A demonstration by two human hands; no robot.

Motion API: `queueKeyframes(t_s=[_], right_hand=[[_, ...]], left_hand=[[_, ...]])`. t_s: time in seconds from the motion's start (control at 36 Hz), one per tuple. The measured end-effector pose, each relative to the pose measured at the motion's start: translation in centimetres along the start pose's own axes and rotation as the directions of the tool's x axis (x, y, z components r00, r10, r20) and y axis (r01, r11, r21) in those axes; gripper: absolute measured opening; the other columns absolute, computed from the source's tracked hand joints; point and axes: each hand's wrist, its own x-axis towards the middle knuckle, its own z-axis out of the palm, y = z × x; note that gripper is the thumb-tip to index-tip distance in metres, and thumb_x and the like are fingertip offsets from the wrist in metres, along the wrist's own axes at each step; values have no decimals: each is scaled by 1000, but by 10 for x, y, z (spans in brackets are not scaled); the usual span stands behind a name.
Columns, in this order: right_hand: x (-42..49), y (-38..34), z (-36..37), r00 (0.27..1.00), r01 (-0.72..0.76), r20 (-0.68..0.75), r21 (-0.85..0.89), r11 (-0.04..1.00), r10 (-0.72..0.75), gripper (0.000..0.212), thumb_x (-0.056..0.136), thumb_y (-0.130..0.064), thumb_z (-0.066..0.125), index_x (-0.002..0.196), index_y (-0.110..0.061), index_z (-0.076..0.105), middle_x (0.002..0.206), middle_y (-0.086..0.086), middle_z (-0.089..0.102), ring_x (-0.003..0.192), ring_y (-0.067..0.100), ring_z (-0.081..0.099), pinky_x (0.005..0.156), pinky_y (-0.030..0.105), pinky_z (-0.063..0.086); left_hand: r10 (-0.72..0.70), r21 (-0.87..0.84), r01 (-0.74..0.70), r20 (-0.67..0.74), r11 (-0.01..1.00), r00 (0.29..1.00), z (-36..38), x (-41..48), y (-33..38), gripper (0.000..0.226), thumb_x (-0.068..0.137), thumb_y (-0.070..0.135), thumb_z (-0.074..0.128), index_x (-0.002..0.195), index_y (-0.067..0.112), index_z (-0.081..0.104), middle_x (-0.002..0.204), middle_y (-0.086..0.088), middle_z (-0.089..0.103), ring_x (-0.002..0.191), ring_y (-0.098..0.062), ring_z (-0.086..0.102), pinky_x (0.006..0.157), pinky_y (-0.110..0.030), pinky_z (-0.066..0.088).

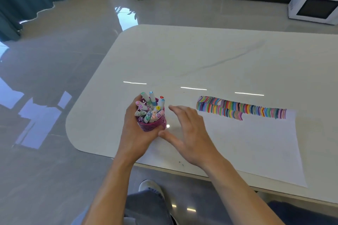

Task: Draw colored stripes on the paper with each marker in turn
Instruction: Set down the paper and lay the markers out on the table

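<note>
Gripping is performed by the left hand [134,132], whose fingers and thumb are curled round a pink perforated cylindrical pen holder [152,125]. The holder is tilted toward the camera, so that the cap ends of the pastel-capped markers [149,110] packed inside it are visible. Whether the base of the holder rests on the glossy white surface [182,56] cannot be determined, as it is hidden by the left hand. The left forearm is extended from the lower edge of the view, up and slightly to the right.

The right hand [191,133] is held open, palm down, with the fingers straight and slightly spread; nothing is held in it. Its fingertips are directed toward the holder, and its thumb is extended, with the tip just beside the lower wall of the holder. Contact between thumb and holder cannot be confirmed. The right forearm is extended diagonally from the lower right.

A white rectangular sheet of paper [256,150] is laid flat on the surface to the right of both hands. Two rows of short coloured stripes [241,108] are drawn along its far edge, the nearer row being shorter. The remainder of the sheet is unmarked.

A white microwave oven [313,6] is placed on the grey tiled floor [54,78] beyond the surface.
</note>
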Motion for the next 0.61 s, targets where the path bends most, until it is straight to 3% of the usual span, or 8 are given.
queueKeyframes(t_s=[0.11, 0.19, 0.36, 0.5, 0.61], right_hand=[[22, -18, 11, 999, -19, -33, 112, 994, 23, 86, 85, -71, 60, 153, -23, 37, 140, -9, 45, 130, 12, 38, 111, 31, 34], [35, -29, 16, 996, -39, -68, 144, 989, 49, 93, 79, -73, 68, 152, -23, 38, 133, -8, 45, 123, 14, 40, 107, 34, 38], [59, -39, 22, 992, -4, -123, 179, 984, 26, 93, 69, -70, 78, 143, -23, 48, 123, -6, 47, 117, 13, 43, 103, 34, 43], [67, -42, 27, 986, 34, -167, 191, 981, -2, 71, 71, -65, 81, 124, -22, 57, 113, -9, 50, 108, 10, 44, 90, 19, 42], [68, -44, 30, 983, 43, -185, 162, 986, -13, 61, 76, -63, 77, 120, -24, 61, 110, -10, 54, 106, 10, 48, 85, 21, 45]], left_hand=[[1, 62, 3, -70, 998, 998, 3, 4, -5, 96, 61, 28, 95, 140, 40, 43, 134, 14, 54, 119, -7, 61, 97, -38, 55], [59, 150, -38, -133, 988, 989, 6, 8, -9, 81, 68, 38, 90, 136, 42, 47, 133, 22, 51, 126, -13, 54, 100, -40, 52], [126, 250, -79, -178, 965, 976, 7, 17, -11, 64, 78, 27, 80, 133, 43, 52, 140, 18, 46, 134, -3, 42, 102, -16, 43], [131, 173, -98, -193, 980, 972, 6, 20, -11, 71, 76, 20, 83, 117, 64, 44, 133, 9, 51, 125, -21, 55, 96, -43, 53], [140, 145, -115, -177, 983, 974, 5, 21, -8, 70, 75, 18, 82, 112, 66, 46, 131, 2, 53, 121, -24, 57, 94, -49, 53]])
